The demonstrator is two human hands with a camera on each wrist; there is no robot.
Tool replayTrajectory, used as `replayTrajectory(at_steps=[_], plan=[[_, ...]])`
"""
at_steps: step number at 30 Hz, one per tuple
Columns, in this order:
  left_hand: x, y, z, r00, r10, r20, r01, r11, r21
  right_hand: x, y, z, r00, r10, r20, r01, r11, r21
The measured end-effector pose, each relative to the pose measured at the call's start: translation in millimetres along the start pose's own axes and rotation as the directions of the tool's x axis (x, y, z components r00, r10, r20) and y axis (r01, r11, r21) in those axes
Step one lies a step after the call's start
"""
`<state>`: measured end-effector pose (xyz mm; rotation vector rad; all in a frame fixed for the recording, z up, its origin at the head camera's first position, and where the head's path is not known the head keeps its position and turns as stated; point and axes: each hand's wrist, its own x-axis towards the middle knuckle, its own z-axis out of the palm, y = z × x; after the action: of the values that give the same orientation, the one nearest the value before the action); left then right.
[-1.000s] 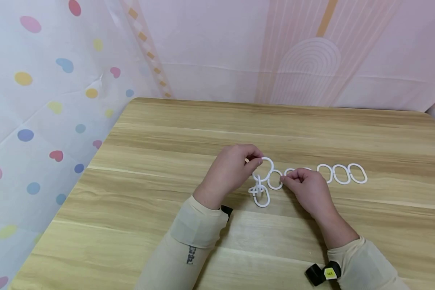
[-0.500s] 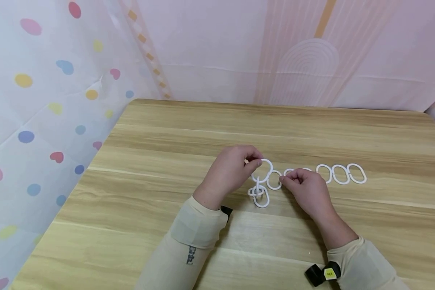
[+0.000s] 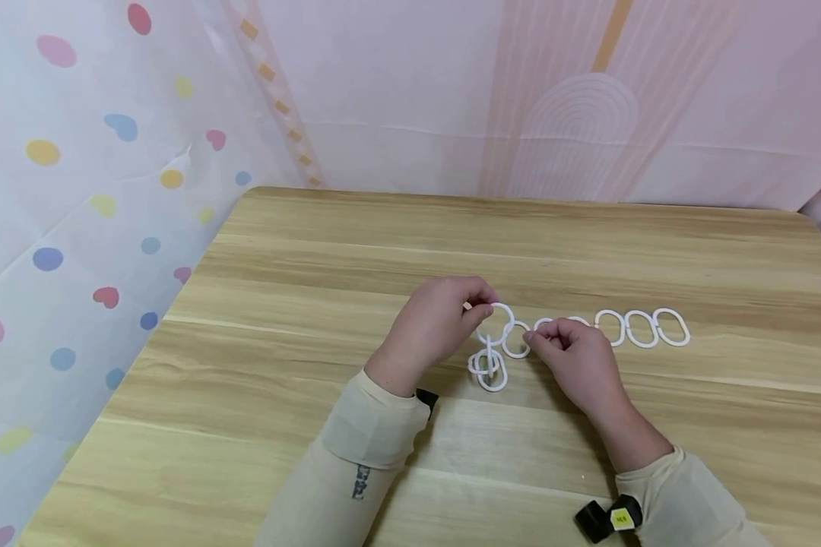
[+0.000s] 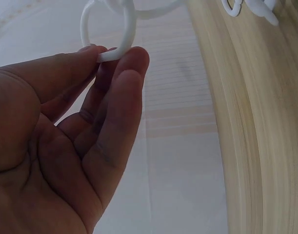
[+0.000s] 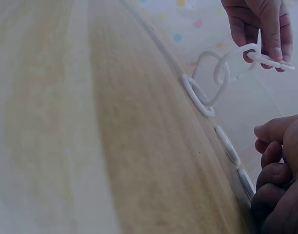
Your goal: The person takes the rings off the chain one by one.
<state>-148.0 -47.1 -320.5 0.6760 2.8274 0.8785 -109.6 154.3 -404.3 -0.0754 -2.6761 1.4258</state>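
Left hand (image 3: 438,323) has a white ring (image 4: 131,29) pinched in its grip, with more links (image 3: 490,361) hooked onto it. Right hand (image 3: 580,361) curls close by, can't tell if it's holding anything.

Has a wood-grain desk (image 3: 178,425) with rounded far corners, a creased pink backdrop (image 3: 410,91) printed with arches behind, and a white backdrop (image 3: 82,205) scattered with coloured dots and hearts at left.
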Motion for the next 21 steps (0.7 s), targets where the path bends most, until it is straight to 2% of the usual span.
replayTrajectory(at_steps=[9, 15, 18, 21], plan=[[0.2, 3.2, -0.1, 1.0, 0.011, 0.01, -0.011, 1.0, 0.017, -4.3, -2.7, 0.5, 0.999, -0.028, -0.041, 0.033, 0.993, 0.116], [-1.7, 2.8, 1.1, 0.998, 0.058, -0.013, -0.058, 0.998, 0.012, -8.3, -7.3, 4.3, 0.992, -0.104, -0.078, 0.117, 0.974, 0.193], [-1.5, 2.5, 2.5, 0.991, 0.131, -0.009, -0.131, 0.991, 0.005, -9.8, -8.7, 6.8, 0.984, -0.149, -0.098, 0.168, 0.96, 0.225], [-0.7, 2.9, 4.5, 0.974, 0.227, 0.009, -0.227, 0.974, -0.018, -11.6, -10.2, 8.4, 0.976, -0.189, -0.106, 0.21, 0.947, 0.242]])
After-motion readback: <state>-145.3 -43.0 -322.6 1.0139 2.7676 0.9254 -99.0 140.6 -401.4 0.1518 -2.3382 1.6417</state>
